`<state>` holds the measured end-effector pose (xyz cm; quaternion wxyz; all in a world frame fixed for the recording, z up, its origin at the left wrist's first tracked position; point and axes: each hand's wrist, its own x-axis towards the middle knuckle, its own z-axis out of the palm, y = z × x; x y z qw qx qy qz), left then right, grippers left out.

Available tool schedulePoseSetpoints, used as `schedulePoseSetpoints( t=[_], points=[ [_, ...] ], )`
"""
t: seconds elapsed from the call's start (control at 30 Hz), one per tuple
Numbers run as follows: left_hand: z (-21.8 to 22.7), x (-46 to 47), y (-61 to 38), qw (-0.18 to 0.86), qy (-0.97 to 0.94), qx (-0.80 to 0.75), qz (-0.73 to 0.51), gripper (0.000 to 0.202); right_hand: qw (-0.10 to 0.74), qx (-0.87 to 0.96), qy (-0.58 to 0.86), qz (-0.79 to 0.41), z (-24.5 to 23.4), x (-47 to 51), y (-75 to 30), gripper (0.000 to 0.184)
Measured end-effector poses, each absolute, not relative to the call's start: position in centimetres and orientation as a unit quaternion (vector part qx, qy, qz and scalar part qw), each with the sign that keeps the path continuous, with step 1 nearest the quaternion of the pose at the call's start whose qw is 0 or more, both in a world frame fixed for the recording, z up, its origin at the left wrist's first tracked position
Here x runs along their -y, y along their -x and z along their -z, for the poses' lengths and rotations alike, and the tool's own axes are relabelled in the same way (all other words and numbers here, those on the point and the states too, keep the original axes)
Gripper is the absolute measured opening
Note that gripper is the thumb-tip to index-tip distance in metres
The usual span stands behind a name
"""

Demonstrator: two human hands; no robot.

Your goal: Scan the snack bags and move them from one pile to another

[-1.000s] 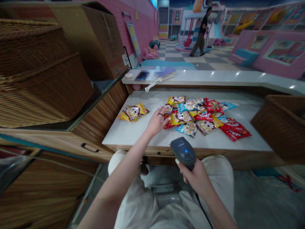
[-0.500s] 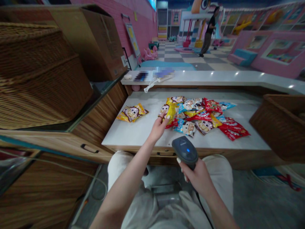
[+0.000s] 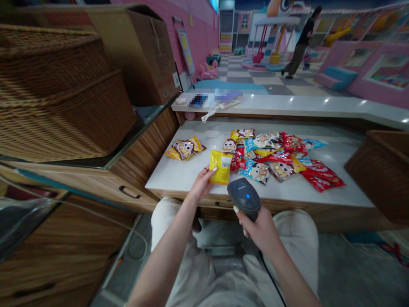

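Pinched in my left hand (image 3: 202,182) is a yellow snack bag (image 3: 220,169), its back with a white barcode label facing up. My right hand (image 3: 260,226) grips a dark barcode scanner (image 3: 244,197) by its handle; a blue light glows on top, and its head is close to the bag's lower right corner. Behind the bag lies a pile of red, blue and yellow snack packets (image 3: 265,155) on the white desktop (image 3: 169,177). Apart from the pile, a yellow and brown snack packet (image 3: 184,149) lies to the left.
Wicker baskets (image 3: 64,94) and a cardboard box (image 3: 140,51) stand on the left. Another basket (image 3: 380,175) sits at the right end. A raised ledge (image 3: 275,104) at the back holds a phone (image 3: 198,100) and a white cable (image 3: 211,112). A person (image 3: 300,44) walks beyond.
My left hand has drawn the yellow bag away from the pile toward me, and its barcode side now shows. The scanner stays in my right hand. The person beyond has moved right.
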<state>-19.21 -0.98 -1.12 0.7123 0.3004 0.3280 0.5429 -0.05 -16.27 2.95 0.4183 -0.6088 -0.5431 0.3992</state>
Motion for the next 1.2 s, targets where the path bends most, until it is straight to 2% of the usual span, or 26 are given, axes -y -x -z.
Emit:
schedulePoseSetpoints(
  t=[0.6,0.8,0.87,0.97,1.03,1.1,1.2],
  points=[
    [1.2,1.2,19.3,0.716,-0.321,-0.326,-0.527,0.044,0.413,0.545,0.615,-0.392,-3.1,16.6,-0.5,0.037],
    [1.1,0.7,19.9,0.683,-0.282,-0.336,-0.584,0.038,0.422,0.533,0.622,-0.388,-3.1,17.0,-0.7,0.038],
    [0.4,-0.2,21.2,0.614,-0.322,-0.362,-0.623,0.043,0.422,0.531,0.623,-0.389,-3.1,17.2,-1.0,0.038],
    [-1.5,-2.3,24.0,0.39,-0.478,-0.448,-0.648,0.054,0.42,0.531,0.625,-0.39,-2.9,17.4,-1.3,0.036],
    [-2.7,-3.7,25.9,0.209,-0.578,-0.52,-0.593,0.056,0.415,0.531,0.625,-0.395,-2.7,17.5,-1.4,0.036],
    [-3.2,-4.7,27.2,0.078,-0.635,-0.588,-0.495,0.058,0.409,0.531,0.621,-0.406,-2.5,17.5,-1.5,0.037],
    [-2.4,-5.5,27.8,0.002,-0.663,-0.662,-0.349,0.075,0.408,0.534,0.622,-0.403,-2.4,17.6,-1.4,0.037]
  ],
)
